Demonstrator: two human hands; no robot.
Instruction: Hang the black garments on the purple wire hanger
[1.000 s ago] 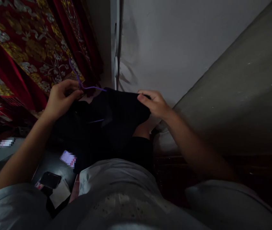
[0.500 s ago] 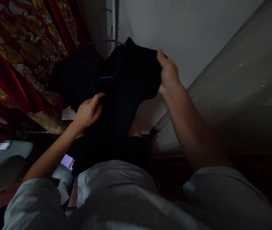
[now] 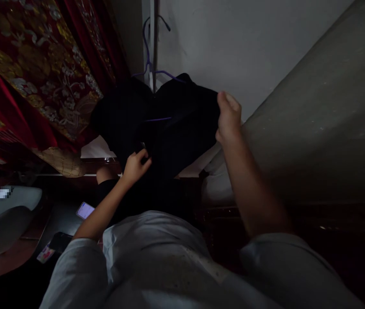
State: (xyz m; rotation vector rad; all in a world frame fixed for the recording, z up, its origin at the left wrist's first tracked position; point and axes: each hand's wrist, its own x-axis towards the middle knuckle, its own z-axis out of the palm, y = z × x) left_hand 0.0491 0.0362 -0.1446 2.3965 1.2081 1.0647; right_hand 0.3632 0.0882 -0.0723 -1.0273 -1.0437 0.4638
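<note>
A black top (image 3: 182, 128) hangs open at the neck on a thin purple clothes hanger (image 3: 148, 60), its hook upright in front of the wall. My right hand (image 3: 229, 116) is closed on the top's outer right edge, which looks like a sleeve, and pulls it out sideways. My left hand (image 3: 137, 165) is closed in a pinch at the front of the top, low and near its middle. A small pale glint shows just above those fingers; what it is I cannot make out. The hanger's lower bar shows in the neck opening.
Red embroidered cloth (image 3: 56, 68) hangs at the left. A plastic-wrapped bulky object (image 3: 314, 120) leans at the right by the pale wall (image 3: 234, 38). A lit phone (image 3: 85, 210) lies beside my leg, and a grey chair (image 3: 18, 210) stands at lower left.
The top has come lower and to the right, and the hanger's hook now shows clearly. My left hand has moved right and down and closed on the top's front; my right hand keeps its hold, slightly lower.
</note>
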